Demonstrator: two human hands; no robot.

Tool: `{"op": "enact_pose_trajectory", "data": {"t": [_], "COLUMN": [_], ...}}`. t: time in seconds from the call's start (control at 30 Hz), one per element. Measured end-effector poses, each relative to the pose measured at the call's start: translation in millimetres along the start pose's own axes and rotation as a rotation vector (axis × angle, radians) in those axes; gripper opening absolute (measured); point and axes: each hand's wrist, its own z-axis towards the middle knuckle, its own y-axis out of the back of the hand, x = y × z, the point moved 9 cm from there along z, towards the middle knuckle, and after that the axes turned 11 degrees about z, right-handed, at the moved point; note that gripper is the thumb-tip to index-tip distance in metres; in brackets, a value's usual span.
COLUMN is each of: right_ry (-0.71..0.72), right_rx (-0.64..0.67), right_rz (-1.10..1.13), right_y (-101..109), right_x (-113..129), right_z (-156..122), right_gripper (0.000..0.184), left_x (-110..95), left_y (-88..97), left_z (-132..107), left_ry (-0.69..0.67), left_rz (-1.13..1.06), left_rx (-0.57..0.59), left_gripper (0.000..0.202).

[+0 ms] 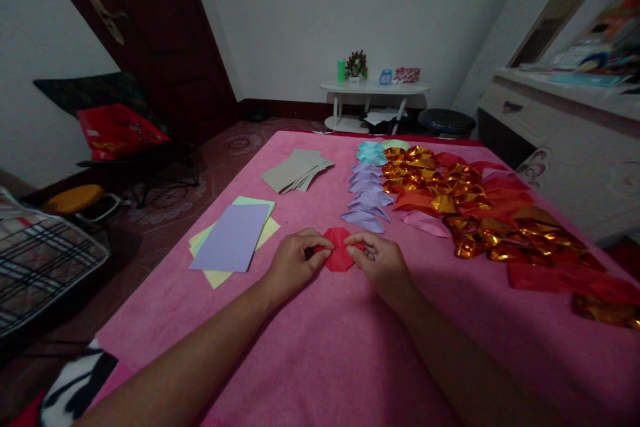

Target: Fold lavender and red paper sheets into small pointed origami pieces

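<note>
A small folded red paper piece [339, 250] lies on the pink cloth [320, 347] between my hands. My left hand [294, 260] pinches its left edge with curled fingers. My right hand [379, 260] pinches its right edge the same way. Just beyond the hands runs a row of folded purple paper shapes [367, 197], with teal ones [371, 152] at its far end. To the right lies a heap of gold foil and red folded pieces [465, 203]. A pink folded piece [426, 222] sits beside the nearest purple one.
Flat purple, green and yellow sheets [233, 239] lie to the left of my hands. A stack of grey-brown sheets [296, 170] sits farther back. A white low table [373, 97] stands by the far wall, a dresser [560, 140] on the right, a chair with a red bag [117, 130] on the left.
</note>
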Motion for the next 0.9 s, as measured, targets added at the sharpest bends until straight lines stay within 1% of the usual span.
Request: {"op": "enact_pose_trajectory", "data": {"t": [0.3, 0.57, 0.9], "right_ry": [0.004, 0.0, -0.005], "right_rx": [-0.004, 0.0, -0.007], "right_rz": [0.001, -0.012, -0.011], "right_y": [0.3, 0.6, 0.4], "right_x": [4.8, -0.9, 5.8], "right_z": [-1.0, -0.3, -1.4], "right_gripper": [0.018, 0.02, 0.019], "left_x": [-0.7, -0.8, -1.1], "left_y": [0.3, 0.2, 0.5], "left_z": [0.4, -0.3, -0.6], "left_ry": [-0.004, -0.002, -0.003], "left_rz": [0.013, 0.014, 0.01], "left_rx": [0.001, -0.001, -0.003], "left_gripper": [0.017, 0.017, 0.017]}}
